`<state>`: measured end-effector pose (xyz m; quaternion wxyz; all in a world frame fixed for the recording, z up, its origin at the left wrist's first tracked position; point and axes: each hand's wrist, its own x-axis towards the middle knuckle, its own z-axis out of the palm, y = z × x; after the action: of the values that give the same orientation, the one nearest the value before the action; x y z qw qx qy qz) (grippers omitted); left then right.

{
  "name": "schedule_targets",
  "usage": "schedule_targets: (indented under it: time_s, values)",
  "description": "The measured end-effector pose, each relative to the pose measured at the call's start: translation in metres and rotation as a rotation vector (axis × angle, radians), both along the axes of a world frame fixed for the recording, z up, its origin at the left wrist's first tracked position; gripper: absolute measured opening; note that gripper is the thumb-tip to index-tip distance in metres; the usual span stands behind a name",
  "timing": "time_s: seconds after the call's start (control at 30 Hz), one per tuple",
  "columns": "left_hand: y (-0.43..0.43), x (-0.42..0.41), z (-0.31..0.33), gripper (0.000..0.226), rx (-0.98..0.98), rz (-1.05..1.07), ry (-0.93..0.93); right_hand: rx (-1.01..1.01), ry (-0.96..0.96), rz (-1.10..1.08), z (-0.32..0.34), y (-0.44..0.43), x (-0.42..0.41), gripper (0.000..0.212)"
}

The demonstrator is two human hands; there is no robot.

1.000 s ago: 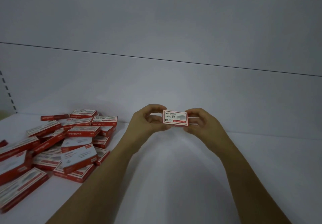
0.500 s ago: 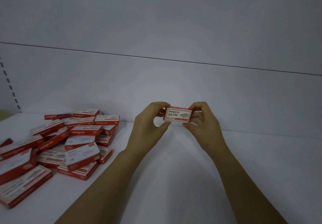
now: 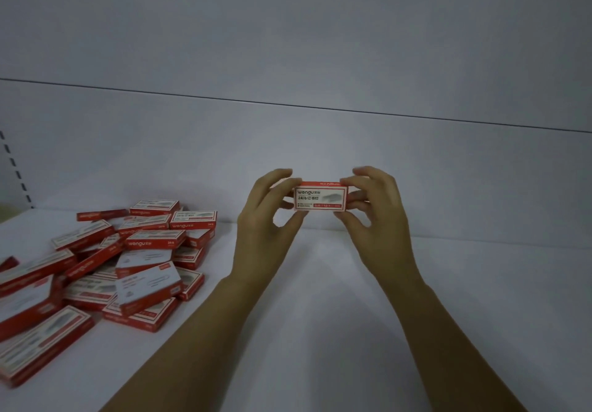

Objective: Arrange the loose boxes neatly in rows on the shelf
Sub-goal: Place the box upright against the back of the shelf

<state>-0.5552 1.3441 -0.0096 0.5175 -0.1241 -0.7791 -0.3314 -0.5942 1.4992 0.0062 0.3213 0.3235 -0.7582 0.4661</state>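
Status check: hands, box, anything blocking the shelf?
Left hand and right hand both pinching one red box by its ends, near the back wall. Loose pile at left, unsorted. Shelf ahead unobstructed.

Two bare forearms enter from the near edge. No sleeve shows on either; both arms are uncovered up to the frame edge. Left hand [image 3: 266, 229] and right hand [image 3: 381, 225]: no gloves, rings, watch or bands visible. Fingers slim, nails short and plain. Dim light, fine detail unclear.
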Motion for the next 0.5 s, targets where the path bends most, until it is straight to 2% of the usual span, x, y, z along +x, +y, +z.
schedule_targets:
  time_s: [0.07, 0.17, 0.27, 0.33, 0.4, 0.5]
  values:
    - [0.000, -0.001, 0.000, 0.046, 0.119, -0.096, -0.108, -0.025, -0.171, 0.101, 0.001, 0.007, -0.005, 0.041]
    - [-0.002, -0.003, 0.003, 0.046, 0.412, -0.306, -0.342, -0.154, -0.541, 0.306, -0.001, 0.020, -0.012, 0.043]
    - [-0.009, -0.004, 0.006, 0.034, 0.685, -0.450, -0.521, -0.213, -0.740, 0.400, -0.004, 0.025, -0.016, 0.035]
    - [-0.011, -0.005, 0.005, 0.036, 0.735, -0.429, -0.620, -0.274, -0.883, 0.467, -0.007, 0.020, -0.017, 0.044]
    - [-0.011, -0.007, 0.002, 0.042, 0.706, -0.346, -0.715, -0.298, -1.050, 0.486, -0.008, 0.017, -0.017, 0.053]
    - [-0.012, -0.010, -0.002, 0.042, 0.666, -0.259, -0.828, -0.231, -1.198, 0.459, -0.010, 0.017, -0.017, 0.046]
